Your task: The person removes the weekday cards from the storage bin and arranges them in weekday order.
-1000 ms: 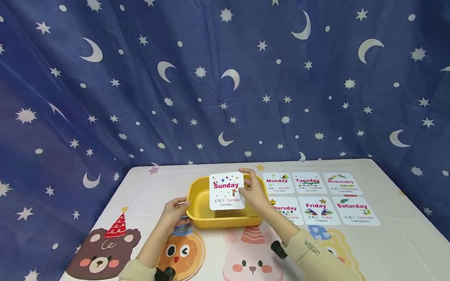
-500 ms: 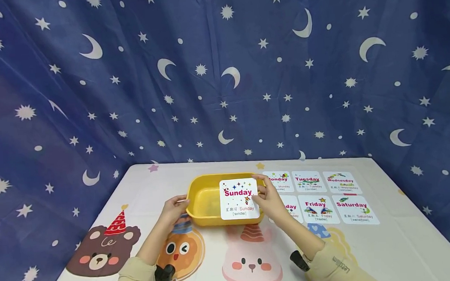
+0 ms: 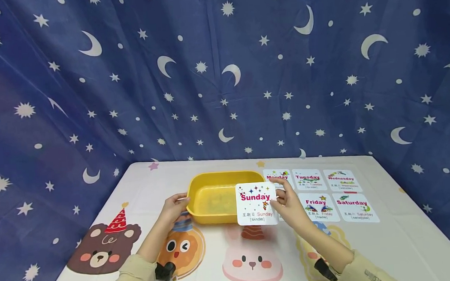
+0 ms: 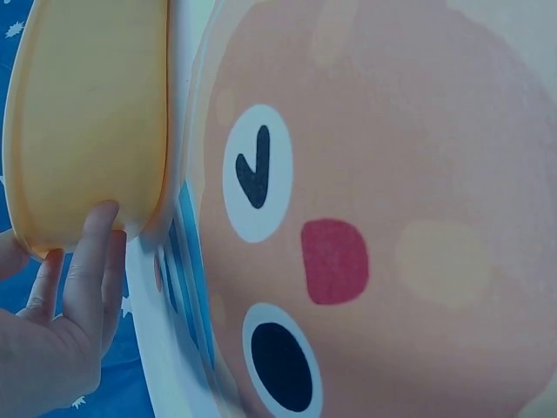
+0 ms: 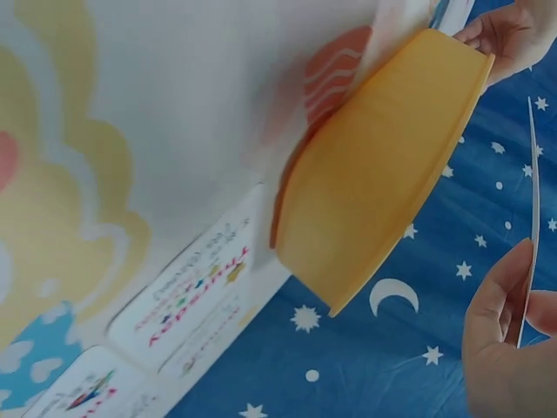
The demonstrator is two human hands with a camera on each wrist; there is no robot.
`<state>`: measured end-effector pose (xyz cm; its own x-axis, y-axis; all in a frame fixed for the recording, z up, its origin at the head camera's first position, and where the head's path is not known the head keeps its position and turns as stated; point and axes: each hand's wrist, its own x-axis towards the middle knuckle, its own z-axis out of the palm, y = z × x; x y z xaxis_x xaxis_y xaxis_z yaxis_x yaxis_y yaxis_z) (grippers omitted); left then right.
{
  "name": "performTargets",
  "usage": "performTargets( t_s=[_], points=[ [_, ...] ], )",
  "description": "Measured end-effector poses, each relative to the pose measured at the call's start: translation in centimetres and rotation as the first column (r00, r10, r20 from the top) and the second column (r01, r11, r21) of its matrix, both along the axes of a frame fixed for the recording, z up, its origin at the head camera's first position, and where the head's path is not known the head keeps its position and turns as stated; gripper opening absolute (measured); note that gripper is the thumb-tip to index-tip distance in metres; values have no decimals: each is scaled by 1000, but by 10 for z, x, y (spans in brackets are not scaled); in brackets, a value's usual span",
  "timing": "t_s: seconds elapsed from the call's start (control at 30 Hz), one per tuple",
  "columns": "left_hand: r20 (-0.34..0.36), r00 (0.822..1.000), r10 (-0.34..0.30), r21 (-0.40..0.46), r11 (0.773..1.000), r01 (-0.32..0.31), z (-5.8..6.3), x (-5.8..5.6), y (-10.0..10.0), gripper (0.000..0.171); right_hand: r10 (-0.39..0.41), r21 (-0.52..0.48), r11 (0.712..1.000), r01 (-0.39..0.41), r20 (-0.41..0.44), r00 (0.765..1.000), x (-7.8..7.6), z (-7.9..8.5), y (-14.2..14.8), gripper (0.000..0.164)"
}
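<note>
My left hand [image 3: 174, 210] grips the left end of a yellow plastic basin [image 3: 214, 219], thumb at the rim and fingers against the outer wall [image 4: 130, 174]. Nothing shows inside the basin. With thumb and fingers my right hand [image 3: 291, 207] pinches the right edge of a square white card [image 3: 254, 207] printed "Sunday". The card is held up facing the head camera, overlapping the basin's right front corner in that view. From the right wrist it appears edge-on, raised above the basin.
Weekday cards lie in two rows right of the basin: Monday [image 3: 275, 175], Tuesday [image 3: 308, 180] and Wednesday [image 3: 342, 180] behind, Friday [image 3: 318, 208] and Saturday [image 3: 356, 207] in front. Thursday [image 5: 191, 279] is mostly hidden in the head view. A starry blue curtain [image 3: 221, 72] hangs behind the cartoon-printed tablecloth [image 3: 409, 241].
My right hand has carried the Sunday card right and toward me, from over the basin's middle to its right front corner. The left hand has stayed on the basin.
</note>
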<state>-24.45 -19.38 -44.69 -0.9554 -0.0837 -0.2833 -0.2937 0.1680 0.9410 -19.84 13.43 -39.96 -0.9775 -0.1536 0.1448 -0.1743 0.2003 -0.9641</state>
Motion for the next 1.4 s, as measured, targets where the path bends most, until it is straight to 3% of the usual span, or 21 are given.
performTargets(
  t_s=[0.37,0.5,0.73,0.9,1.2,1.4],
  points=[
    [-2,1000,-5,29,1000,5,-1,0,0,40,-50,-16,999,52,116,992,26,-4,25,57],
    [2,1000,-15,37,999,15,-2,1,-1,41,-81,2,997,81,115,990,33,-7,32,57],
    [21,1000,-15,54,998,14,0,0,-2,41,-39,24,999,36,111,993,43,-15,48,57],
    [31,999,-34,55,998,32,3,-1,-1,43,-36,98,995,24,130,991,50,-26,57,59],
    [28,999,-40,44,998,39,6,-2,-1,43,6,111,994,-24,160,987,49,-40,74,61],
    [-6,1000,-30,8,1000,30,5,1,2,41,-55,148,989,26,193,980,38,-51,81,58]
  ],
)
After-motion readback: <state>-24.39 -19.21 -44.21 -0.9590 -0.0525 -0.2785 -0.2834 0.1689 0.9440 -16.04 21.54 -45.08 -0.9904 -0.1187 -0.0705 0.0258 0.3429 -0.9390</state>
